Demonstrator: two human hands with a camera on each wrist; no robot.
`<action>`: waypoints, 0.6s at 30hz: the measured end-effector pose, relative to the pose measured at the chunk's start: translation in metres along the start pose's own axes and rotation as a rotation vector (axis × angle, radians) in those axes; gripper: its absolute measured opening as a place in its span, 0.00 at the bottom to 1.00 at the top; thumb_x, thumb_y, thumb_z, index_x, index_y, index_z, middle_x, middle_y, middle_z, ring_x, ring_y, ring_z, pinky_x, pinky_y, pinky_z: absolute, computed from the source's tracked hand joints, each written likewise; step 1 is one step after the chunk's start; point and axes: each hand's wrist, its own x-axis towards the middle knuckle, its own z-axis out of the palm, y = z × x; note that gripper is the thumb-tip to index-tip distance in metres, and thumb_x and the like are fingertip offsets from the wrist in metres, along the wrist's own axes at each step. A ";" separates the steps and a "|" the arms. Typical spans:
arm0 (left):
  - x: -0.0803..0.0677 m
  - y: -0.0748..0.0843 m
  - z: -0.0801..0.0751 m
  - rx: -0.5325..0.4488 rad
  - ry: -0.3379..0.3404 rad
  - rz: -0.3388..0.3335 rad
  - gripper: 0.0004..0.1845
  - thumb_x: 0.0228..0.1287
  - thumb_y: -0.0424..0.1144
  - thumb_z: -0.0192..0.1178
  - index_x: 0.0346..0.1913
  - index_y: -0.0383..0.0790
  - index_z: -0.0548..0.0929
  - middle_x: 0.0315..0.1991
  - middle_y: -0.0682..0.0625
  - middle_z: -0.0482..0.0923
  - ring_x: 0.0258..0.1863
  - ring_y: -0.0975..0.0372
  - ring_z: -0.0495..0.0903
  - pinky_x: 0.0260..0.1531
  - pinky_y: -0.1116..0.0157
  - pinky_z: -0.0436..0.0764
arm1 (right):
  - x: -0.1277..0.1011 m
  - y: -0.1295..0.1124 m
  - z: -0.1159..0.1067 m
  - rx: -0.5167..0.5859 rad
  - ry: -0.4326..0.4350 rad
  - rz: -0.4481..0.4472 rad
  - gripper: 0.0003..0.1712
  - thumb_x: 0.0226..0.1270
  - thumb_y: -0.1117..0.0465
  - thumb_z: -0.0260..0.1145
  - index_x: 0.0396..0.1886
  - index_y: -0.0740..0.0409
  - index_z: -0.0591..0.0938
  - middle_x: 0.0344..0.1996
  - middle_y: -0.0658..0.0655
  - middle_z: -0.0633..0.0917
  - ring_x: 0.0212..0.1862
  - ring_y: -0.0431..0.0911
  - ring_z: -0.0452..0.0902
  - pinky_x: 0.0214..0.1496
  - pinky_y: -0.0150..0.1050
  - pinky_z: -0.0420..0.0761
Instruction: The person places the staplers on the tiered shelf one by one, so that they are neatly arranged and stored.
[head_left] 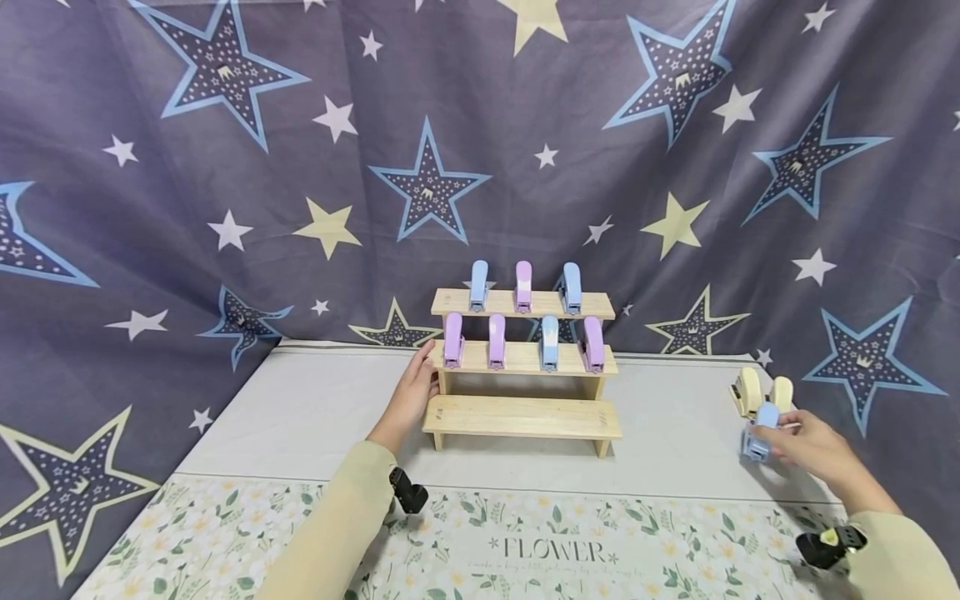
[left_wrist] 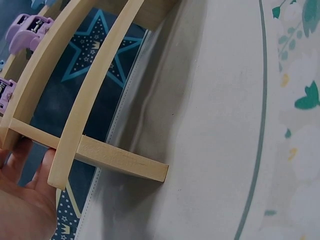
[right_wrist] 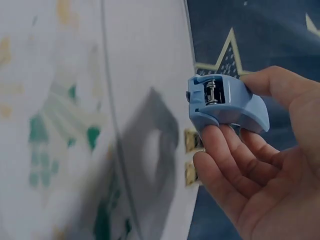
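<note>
1. Head: the right hand (head_left: pixel 813 450) covers part of the blue stapler-like tool (head_left: pixel 766 417), which overlaps one of two cream tools (head_left: pixel 748 392). Some fingers of the left hand (head_left: pixel 411 392) are lost behind the wooden stand (head_left: pixel 522 417).
2. Head: we place the blue stapler-like tool at the right hand's fingertips, on the side toward the stand, near the right edge of the tabletop (head_left: pixel 300 408). The left hand is at the left end of the middle board (head_left: pixel 522 358).
3. Only here do we see the whole stand: three purple tools (head_left: pixel 497 340) and a blue one on the middle board, a purple between two blues on the top board (head_left: pixel 545 302).
4. Left wrist: dim. The frame cuts off the left hand and a purple tool; fingertips vanish behind the stand's end, so we cannot tell whether they grip or merely rest there.
5. Right wrist: tabletop print blurred; the cream tools, also blurred, lie partly behind the fingers.
6. Right wrist: we see the hand partly closed, thumb and fingers pinching the blue stapler-like tool from opposite sides.
7. Only here: the metal spring (right_wrist: pixel 212 92) inside that tool.
</note>
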 end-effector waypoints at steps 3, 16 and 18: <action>-0.002 0.002 0.001 -0.001 0.002 0.000 0.27 0.83 0.36 0.32 0.80 0.38 0.51 0.76 0.30 0.51 0.71 0.38 0.61 0.69 0.47 0.67 | -0.003 -0.013 0.004 0.005 -0.005 -0.043 0.40 0.71 0.47 0.65 0.56 0.81 0.63 0.40 0.66 0.83 0.34 0.43 0.82 0.34 0.38 0.86; 0.012 -0.017 -0.002 -0.029 0.006 -0.002 0.27 0.84 0.37 0.32 0.80 0.39 0.51 0.76 0.31 0.50 0.71 0.38 0.60 0.69 0.47 0.66 | -0.009 -0.078 0.031 0.005 -0.061 -0.180 0.35 0.70 0.49 0.67 0.55 0.77 0.68 0.39 0.61 0.82 0.36 0.46 0.79 0.36 0.38 0.84; 0.018 -0.026 -0.002 -0.032 0.011 0.002 0.27 0.84 0.38 0.32 0.81 0.42 0.51 0.77 0.32 0.50 0.71 0.39 0.60 0.69 0.47 0.66 | -0.010 -0.089 0.036 0.007 -0.070 -0.203 0.33 0.70 0.49 0.67 0.55 0.75 0.69 0.39 0.60 0.82 0.37 0.45 0.78 0.35 0.37 0.83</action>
